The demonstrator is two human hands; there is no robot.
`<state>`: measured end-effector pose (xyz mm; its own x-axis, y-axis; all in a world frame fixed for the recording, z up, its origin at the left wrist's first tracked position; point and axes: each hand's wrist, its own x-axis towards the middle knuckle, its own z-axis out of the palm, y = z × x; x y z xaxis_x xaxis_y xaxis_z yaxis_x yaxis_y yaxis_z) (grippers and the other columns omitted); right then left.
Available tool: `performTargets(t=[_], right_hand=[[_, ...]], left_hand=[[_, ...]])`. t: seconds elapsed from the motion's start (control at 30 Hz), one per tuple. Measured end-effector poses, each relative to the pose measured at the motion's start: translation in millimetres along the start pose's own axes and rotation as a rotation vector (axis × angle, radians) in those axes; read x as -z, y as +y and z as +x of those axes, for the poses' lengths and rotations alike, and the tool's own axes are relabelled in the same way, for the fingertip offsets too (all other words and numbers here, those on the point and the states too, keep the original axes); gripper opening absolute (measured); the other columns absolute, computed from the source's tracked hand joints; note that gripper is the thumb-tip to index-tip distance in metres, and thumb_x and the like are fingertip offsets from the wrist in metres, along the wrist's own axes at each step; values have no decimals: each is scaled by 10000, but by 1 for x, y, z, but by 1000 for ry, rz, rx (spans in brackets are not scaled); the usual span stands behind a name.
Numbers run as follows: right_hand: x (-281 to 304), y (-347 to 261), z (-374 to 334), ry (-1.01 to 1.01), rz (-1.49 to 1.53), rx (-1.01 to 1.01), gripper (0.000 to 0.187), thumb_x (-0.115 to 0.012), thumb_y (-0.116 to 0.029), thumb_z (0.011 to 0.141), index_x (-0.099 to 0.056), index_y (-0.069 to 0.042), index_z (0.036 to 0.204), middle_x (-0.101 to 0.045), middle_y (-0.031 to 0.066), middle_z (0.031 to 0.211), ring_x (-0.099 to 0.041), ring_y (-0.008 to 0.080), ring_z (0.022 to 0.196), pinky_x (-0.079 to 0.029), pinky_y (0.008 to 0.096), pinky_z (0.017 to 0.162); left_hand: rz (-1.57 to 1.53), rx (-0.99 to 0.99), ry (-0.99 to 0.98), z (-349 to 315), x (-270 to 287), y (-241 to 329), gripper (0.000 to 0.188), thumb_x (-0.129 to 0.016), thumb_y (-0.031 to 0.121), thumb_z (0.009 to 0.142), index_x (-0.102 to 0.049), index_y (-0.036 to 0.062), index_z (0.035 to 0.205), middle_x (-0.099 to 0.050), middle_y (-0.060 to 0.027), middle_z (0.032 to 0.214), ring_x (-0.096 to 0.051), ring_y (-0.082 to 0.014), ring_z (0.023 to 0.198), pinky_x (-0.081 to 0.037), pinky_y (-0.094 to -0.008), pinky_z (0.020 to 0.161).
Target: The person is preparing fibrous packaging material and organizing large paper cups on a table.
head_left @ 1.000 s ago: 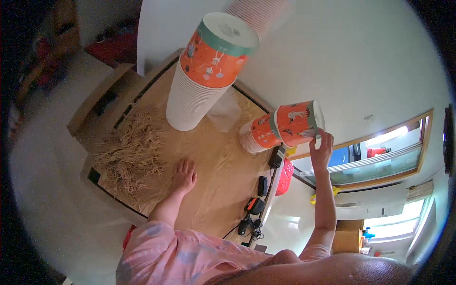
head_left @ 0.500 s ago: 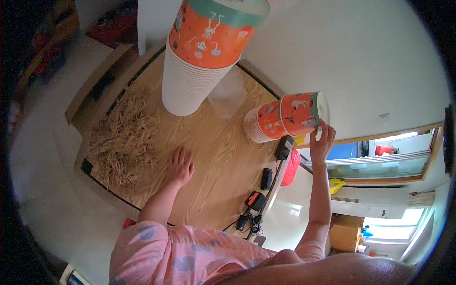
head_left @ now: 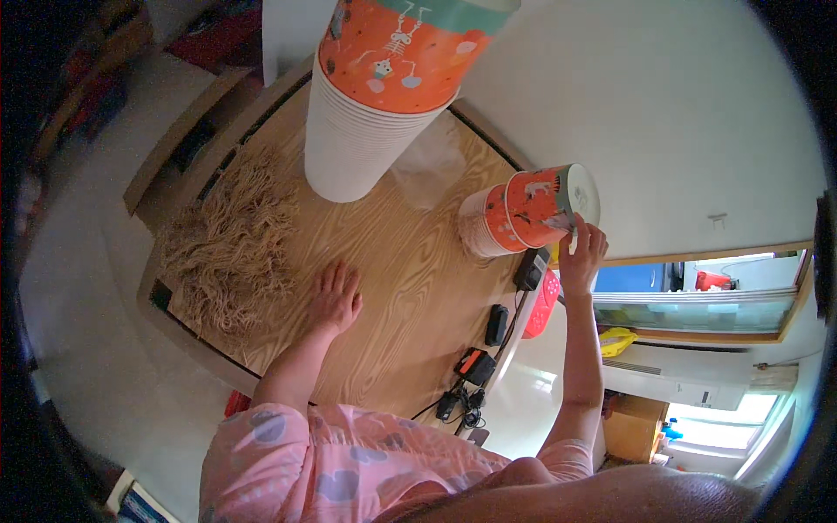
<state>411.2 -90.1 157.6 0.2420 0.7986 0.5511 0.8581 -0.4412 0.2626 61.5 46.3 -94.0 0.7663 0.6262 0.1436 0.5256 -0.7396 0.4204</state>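
Note:
Resting on the wooden tabletop (head_left: 384, 288), my left hand (head_left: 334, 298) lies palm down with its fingers spread, holding nothing. At the right, my right hand (head_left: 582, 254) grips the upper end of an orange paper cup (head_left: 536, 207) with a green band and Halloween figures. That cup is upside down over a shorter stack of paper cups (head_left: 478, 222). A tall stack of white-rimmed paper cups (head_left: 366, 131), topped by an orange and green one, stands at the far side. Its top runs out of view.
A shaggy tan fibre bundle (head_left: 231, 248) lies left of my left hand. Clear crumpled plastic (head_left: 432, 166) lies between the stacks. Black adapters (head_left: 475, 366) and cables (head_left: 471, 410) line the right edge, near a red perforated plastic item (head_left: 542, 303). A white wall (head_left: 663, 131) rises behind.
The cup in my right hand has slid further down over the short stack, so less of the cup beneath shows. My left hand stays on the table. The view has shifted slightly.

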Motion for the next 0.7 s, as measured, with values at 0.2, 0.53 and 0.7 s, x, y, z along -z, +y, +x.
performTargets(t=[0.2,0.53,0.7], right_hand=[[-9,-6,-5,-45,5,10,428,-565,-111,706,-490,-121,1127,-496,94,934,-459,261,906,-349,418,806],[-20,-16,-9,-12,1,49,430,-587,-66,679,-514,-121,1099,-488,68,905,-473,236,861,-362,390,769],[-25,-17,-12,-11,5,49,436,-585,-60,676,-517,-124,1102,-490,70,903,-475,236,860,-363,390,767]], left_hand=[[-20,-18,16,3,3,1,467,-485,279,767,-401,69,1176,-294,-191,1285,-247,-334,1209,-218,-505,954],[-13,-14,25,4,-3,0,461,-488,291,753,-431,68,1152,-305,-185,1284,-237,-330,1220,-179,-506,986],[-21,-21,30,5,0,1,448,-493,281,750,-442,65,1139,-310,-189,1281,-240,-332,1218,-176,-510,987]])
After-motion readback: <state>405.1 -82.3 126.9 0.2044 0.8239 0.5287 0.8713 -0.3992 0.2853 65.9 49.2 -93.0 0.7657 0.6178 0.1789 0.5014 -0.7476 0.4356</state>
